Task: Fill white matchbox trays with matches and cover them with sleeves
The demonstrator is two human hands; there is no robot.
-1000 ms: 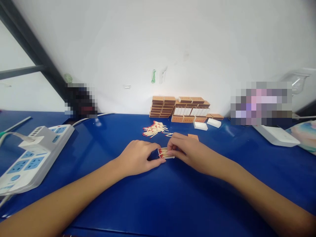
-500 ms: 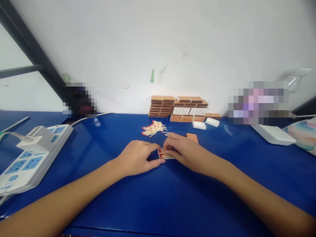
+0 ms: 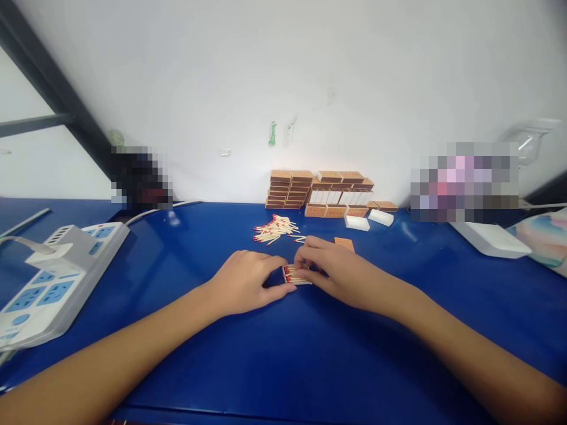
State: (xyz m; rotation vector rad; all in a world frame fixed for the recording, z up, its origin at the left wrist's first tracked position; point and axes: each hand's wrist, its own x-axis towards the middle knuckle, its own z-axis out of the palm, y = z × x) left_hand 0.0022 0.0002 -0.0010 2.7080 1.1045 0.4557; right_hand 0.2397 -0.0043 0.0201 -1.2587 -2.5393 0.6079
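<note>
A small white matchbox tray (image 3: 303, 283) lies on the blue table with red-tipped matches (image 3: 290, 273) in it. My left hand (image 3: 248, 282) grips the tray's left end between thumb and forefinger. Over the tray's right part, my right hand (image 3: 339, 271) has its thumb and fingers closed together on the matches, hiding some of them. A loose pile of matches (image 3: 275, 229) lies beyond my hands, and a few stray ones (image 3: 298, 238) sit beside it. Behind my right hand an orange matchbox sleeve (image 3: 344, 243) is partly covered.
Stacked matchboxes (image 3: 289, 189) stand against the wall, with more boxes (image 3: 339, 198) beside them. Two white trays (image 3: 357, 223) rest in front. A power strip (image 3: 57, 283) with a plugged-in adapter lies at left; a white device (image 3: 491, 241) is at right.
Both hands stay at the tray almost unmoved. My right fingers shift very slightly over the matches, and the view has tilted a little.
</note>
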